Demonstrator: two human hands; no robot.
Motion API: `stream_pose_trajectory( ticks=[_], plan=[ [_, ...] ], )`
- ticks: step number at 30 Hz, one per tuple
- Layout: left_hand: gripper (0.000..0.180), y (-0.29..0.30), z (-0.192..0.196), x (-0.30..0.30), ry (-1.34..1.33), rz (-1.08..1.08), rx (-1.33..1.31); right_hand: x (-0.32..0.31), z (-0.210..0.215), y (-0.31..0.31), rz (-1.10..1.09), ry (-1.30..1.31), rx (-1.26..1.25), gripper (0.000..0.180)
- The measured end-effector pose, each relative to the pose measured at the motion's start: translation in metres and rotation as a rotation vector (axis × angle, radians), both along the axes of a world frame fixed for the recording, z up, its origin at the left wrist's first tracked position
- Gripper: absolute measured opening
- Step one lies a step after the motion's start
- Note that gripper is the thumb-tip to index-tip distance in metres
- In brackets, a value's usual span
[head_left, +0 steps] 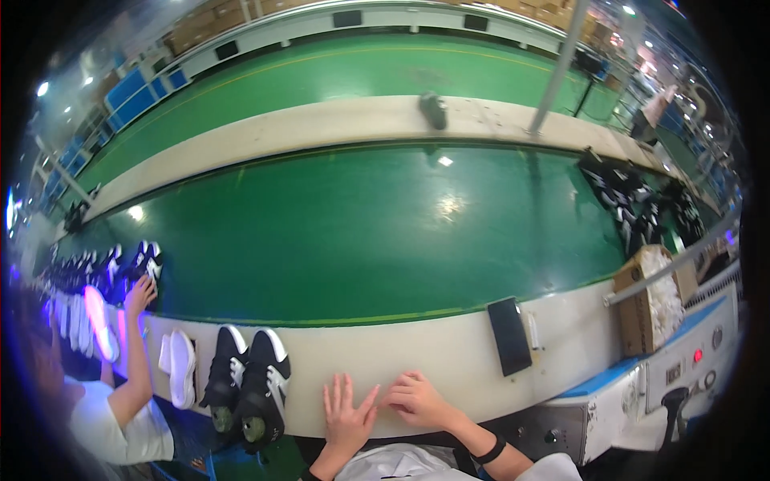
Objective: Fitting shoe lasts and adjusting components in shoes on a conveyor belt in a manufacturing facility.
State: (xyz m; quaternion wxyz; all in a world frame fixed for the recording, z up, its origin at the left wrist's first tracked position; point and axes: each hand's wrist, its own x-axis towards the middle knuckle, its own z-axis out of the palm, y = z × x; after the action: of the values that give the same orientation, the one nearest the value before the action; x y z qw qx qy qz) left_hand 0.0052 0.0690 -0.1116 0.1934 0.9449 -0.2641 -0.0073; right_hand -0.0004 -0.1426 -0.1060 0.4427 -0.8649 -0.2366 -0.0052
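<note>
Both hands rest empty on the cream table edge (449,361), left hand (346,413) flat, right hand (417,398) curled, black-and-white cloth shoes (249,381) at nine o'clock.

Both hands (383,407) empty, resting side by side

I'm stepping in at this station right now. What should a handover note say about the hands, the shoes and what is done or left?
Left hand: flat on the cream ledge, fingers spread, holding nothing.
Right hand: loosely curled on the ledge beside it, holding nothing.
Pair of black shoes stands on the ledge to the left, next to a white sole; neither hand touches them.
Green belt in front is bare; more shoes sit far left, where a co-worker's hand reaches.
Black phone lies to the right.
Done: nothing visibly. Left: the pair.
</note>
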Motion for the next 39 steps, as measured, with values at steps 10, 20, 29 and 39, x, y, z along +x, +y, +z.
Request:
stream_pose_trajectory(
  ticks=[10, 20, 29, 39],
  plan=[
    [0.053, -0.002, 0.001, -0.001, -0.081, -0.009, -0.109, 0.0, 0.017, 0.017, -0.055, 0.04, -0.051, 0.022],
    [0.056, 0.005, -0.003, -0.007, -0.068, 0.043, -0.144, 0.005, 0.008, 0.028, -0.099, 0.057, -0.04, 0.015],
    [0.06, 0.002, -0.007, -0.008, -0.044, 0.027, -0.168, 0.004, 0.013, 0.027, -0.114, 0.059, -0.007, 0.012],
    [0.063, 0.004, -0.002, -0.007, -0.063, 0.014, -0.145, 0.005, 0.017, 0.03, -0.105, 0.076, -0.018, 0.009]
  ],
)
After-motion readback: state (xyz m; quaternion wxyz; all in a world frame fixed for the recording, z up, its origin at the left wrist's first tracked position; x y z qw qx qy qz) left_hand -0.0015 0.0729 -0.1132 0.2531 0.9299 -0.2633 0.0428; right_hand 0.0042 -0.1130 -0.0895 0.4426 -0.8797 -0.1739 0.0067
